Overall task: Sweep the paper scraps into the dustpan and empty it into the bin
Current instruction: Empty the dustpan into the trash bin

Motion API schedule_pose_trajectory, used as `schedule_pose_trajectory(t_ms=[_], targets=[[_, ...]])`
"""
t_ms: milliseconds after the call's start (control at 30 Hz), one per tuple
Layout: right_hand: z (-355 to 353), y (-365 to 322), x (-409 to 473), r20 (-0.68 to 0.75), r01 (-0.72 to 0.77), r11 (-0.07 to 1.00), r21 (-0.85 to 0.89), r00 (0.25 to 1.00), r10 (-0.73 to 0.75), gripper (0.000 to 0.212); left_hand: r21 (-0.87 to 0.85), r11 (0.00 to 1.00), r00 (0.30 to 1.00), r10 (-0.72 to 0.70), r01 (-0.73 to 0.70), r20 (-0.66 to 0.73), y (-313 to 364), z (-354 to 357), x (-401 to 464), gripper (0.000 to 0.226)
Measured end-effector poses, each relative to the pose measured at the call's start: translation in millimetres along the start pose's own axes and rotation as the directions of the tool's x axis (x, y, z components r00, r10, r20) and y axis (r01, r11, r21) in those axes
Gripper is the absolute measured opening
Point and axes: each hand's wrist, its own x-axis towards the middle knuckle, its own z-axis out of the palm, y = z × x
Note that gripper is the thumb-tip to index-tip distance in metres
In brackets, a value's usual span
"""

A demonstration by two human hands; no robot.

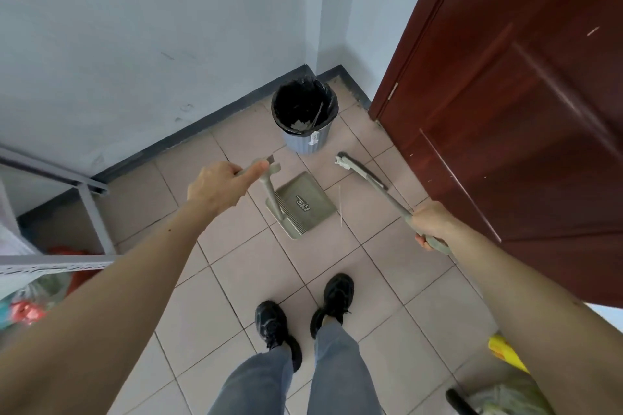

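My left hand point(217, 186) grips the top of the handle of a grey-green dustpan point(305, 204), whose pan rests on the tiled floor in front of my feet. My right hand point(431, 225) holds the handle of a broom point(362, 173), its head raised or resting near the floor just right of the bin, with whitish scraps clinging to its tip. A grey ribbed bin point(305, 113) lined with a black bag stands in the wall corner beyond the dustpan; scraps lie inside it. A thin pale stick point(340, 205) lies on the tiles beside the pan's right edge.
A dark red wooden door point(526, 118) stands open on the right, close to the broom. A grey metal rack point(84, 199) with bags under it is on the left. A yellow object point(505, 352) and a plastic bag lie at lower right. My black shoes point(303, 313) stand on tiles.
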Motion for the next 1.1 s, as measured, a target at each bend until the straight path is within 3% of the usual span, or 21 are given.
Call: schedule_pose_trajectory(t_ms=[267,367,467,533,600,833,1100], targets=[[28.9,39.3,-60.4,0.109,-0.012,1.0,-0.026,0.994,0.015,0.013,0.064,0.998,0.999,-0.013,0.01,0.037,-13.8,22.2,-17.0,0.094],[38.2,41.8,-90.1,0.181,0.041,0.996,-0.079,0.983,-0.026,0.022,0.078,0.997,0.998,-0.005,0.0,0.064,-11.7,30.9,-25.7,0.09],[32.3,40.5,-109.0,0.235,0.079,0.991,-0.105,0.971,-0.053,0.015,0.037,0.999,0.998,-0.004,0.002,0.067,-9.9,41.9,-34.4,0.088],[18.7,38.4,-113.3,0.257,0.153,0.971,-0.185,0.961,-0.102,0.03,0.008,1.0,0.999,-0.006,0.005,0.048,-11.4,45.3,-36.8,0.09],[1.6,36.1,-118.7,0.27,0.208,0.953,-0.221,0.952,-0.146,0.032,-0.002,1.0,0.999,-0.019,0.019,0.04,-13.8,44.9,-38.1,0.093],[-30.3,48.5,-130.2,0.16,0.172,0.971,-0.166,0.976,-0.145,0.023,0.038,0.999,0.999,-0.015,0.013,0.041,-23.1,47.1,-51.1,0.094],[34.4,60.4,-117.6,0.082,0.071,0.996,0.058,0.994,-0.076,0.009,0.011,0.999,0.998,-0.046,0.045,0.035,-39.1,44.8,-58.0,0.096]])
